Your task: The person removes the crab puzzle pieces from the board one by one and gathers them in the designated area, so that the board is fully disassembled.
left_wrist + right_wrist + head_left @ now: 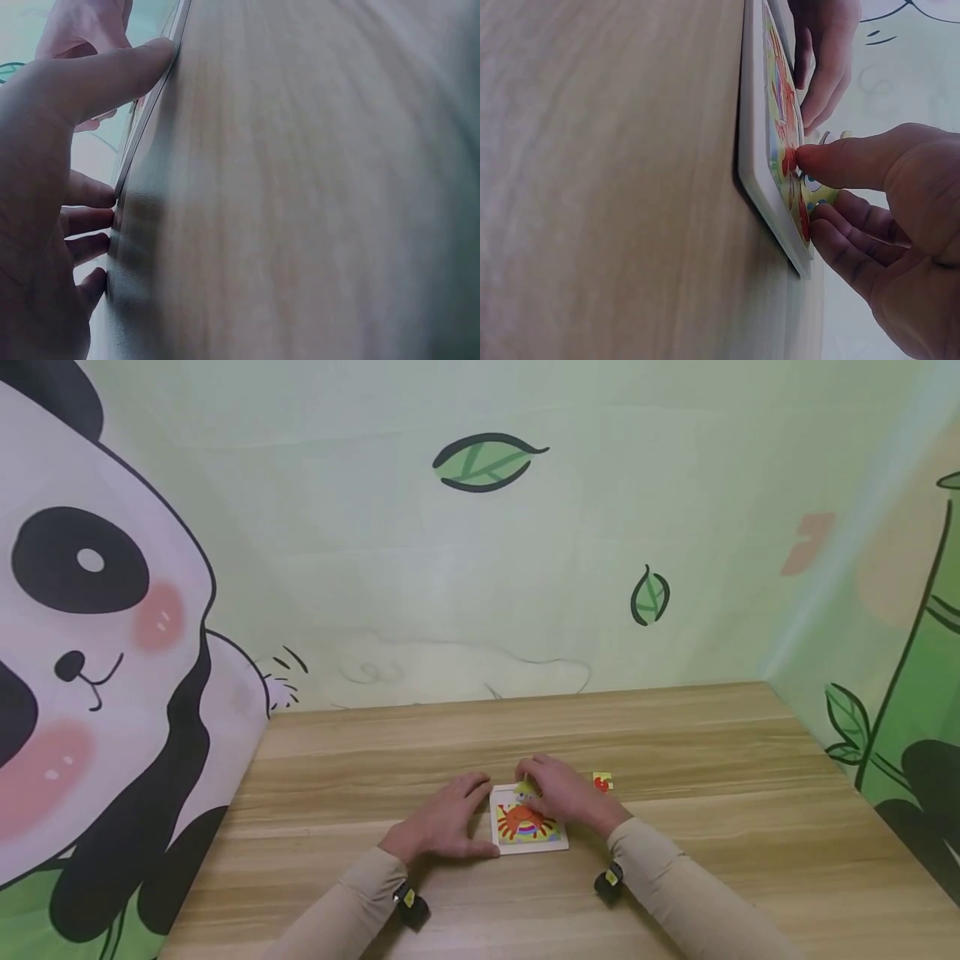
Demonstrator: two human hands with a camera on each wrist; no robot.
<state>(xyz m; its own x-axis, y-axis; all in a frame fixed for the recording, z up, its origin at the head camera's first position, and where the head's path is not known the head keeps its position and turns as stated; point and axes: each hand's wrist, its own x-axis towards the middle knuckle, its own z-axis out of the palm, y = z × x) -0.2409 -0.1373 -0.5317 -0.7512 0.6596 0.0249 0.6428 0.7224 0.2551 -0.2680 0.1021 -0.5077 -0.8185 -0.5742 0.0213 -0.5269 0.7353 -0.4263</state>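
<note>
A square jigsaw puzzle in a white frame [530,851] lies flat on the table, showing an orange-red crab and a small rainbow. My left hand [448,818] rests beside its left edge, thumb touching the near left corner and fingers by the far left corner. At the far side of the picture, my right hand [564,790] pinches a yellow puzzle piece [819,193] with printed eyes between thumb and fingers. The piece tilts up from the picture, and the right thumb tip is right at the crab. The right hand covers the frame's far right part in the head view.
A loose yellow and red puzzle piece [602,782] lies on the table just right of the right hand. The wooden table [360,752] meets a wall printed with leaves at the back. A panda print [112,635] covers the left side.
</note>
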